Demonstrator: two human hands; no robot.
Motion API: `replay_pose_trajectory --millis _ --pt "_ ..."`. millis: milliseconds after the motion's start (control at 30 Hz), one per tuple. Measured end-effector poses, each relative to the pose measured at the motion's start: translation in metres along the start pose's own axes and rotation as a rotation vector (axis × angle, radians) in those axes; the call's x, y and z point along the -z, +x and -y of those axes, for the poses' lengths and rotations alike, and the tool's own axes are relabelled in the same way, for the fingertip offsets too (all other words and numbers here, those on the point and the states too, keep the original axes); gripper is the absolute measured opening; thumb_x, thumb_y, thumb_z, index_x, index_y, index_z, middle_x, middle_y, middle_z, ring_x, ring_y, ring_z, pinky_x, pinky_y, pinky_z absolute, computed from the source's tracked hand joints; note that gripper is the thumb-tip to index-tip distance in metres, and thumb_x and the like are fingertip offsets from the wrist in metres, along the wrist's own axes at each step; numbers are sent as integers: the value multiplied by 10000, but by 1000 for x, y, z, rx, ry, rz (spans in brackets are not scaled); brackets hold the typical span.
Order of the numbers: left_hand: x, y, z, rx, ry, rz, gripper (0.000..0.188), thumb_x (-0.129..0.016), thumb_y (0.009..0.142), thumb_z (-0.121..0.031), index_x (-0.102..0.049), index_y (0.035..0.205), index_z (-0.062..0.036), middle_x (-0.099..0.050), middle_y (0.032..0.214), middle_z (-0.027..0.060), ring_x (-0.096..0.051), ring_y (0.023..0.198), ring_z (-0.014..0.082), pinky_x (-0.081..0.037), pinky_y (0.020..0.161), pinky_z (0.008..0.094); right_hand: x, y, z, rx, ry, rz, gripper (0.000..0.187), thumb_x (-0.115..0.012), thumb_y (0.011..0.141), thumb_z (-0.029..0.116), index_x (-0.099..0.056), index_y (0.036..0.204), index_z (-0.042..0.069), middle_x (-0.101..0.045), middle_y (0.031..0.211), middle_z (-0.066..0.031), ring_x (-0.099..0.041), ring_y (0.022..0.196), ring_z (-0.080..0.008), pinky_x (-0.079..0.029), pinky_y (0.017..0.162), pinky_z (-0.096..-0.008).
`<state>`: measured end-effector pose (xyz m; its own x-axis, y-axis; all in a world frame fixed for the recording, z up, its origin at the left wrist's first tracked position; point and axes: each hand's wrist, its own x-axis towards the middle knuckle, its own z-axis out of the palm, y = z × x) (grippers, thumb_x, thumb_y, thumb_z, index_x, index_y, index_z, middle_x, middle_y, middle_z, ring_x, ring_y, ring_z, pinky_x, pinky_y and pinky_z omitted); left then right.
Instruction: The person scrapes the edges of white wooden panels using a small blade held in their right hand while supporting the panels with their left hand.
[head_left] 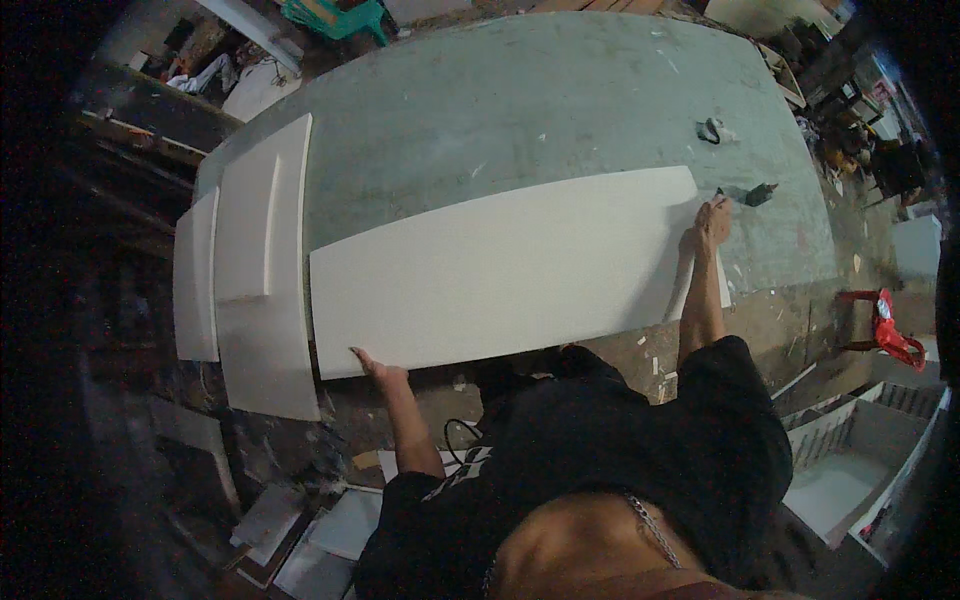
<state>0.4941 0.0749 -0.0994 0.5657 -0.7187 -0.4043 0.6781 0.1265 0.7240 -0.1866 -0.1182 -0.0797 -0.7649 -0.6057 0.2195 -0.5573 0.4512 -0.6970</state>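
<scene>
A long white panel [500, 270] lies across the near side of a greenish-grey worktable [430, 150], its near edge towards my body. At the panel's near left corner is my left hand [383, 373], with the thumb on the top face and the other fingers mostly hidden below the edge. My right hand [712, 222] is closed at the panel's right end, the forearm casting a shadow over the white surface. Just beyond those fingers lies a dark tool [760, 194], its kind unclear. Farther back on the table rests a small dark and pale object [712, 131].
Left of the long panel lie more white panels [290, 340], one with a smaller piece [245, 230] on top. A white open box [840, 480] stands at lower right, near a red object [890, 330]. White boards [345, 525] are at lower left, a green plastic chair [345, 20] behind.
</scene>
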Motion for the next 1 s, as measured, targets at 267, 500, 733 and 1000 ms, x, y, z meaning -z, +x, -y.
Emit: replay_pose_trajectory --millis 267,500,733,1000 --pt "-61 25 -55 114 183 47 733 -393 924 -621 -259 1492 -177 -237 1552 43 -255 1397 301 -242 1124 498 125 -62 -9 -284 24 -192 405 -421 960 403 -572 1027 33 -637 894 -216 -587 807 -406 -446 722 -447" --pt "-230 201 -14 39 724 817 661 -308 980 -546 -267 1475 -110 -266 1528 87 -290 1371 295 -275 1106 489 226 -211 -141 -130 42 -705 414 -449 966 399 -565 1024 5 -596 831 -160 -557 679 -275 -471 675 -389" --pt "-375 190 133 682 393 1060 679 -369 971 -543 -265 1474 -98 -290 1519 82 -305 1368 262 -248 1129 430 264 -543 -93 -766 202 -1206 456 -495 950 407 -562 1115 -13 -612 925 -154 -615 807 -261 -515 703 -382" --pt "-439 123 329 981 536 960 840 -761 775 -451 -411 1309 95 -505 1338 169 -591 1098 298 -506 941 419 215 -706 12 -1130 429 -1609 524 -418 945 400 -492 1249 -21 -551 1194 -216 -596 999 -358 -533 833 -438"
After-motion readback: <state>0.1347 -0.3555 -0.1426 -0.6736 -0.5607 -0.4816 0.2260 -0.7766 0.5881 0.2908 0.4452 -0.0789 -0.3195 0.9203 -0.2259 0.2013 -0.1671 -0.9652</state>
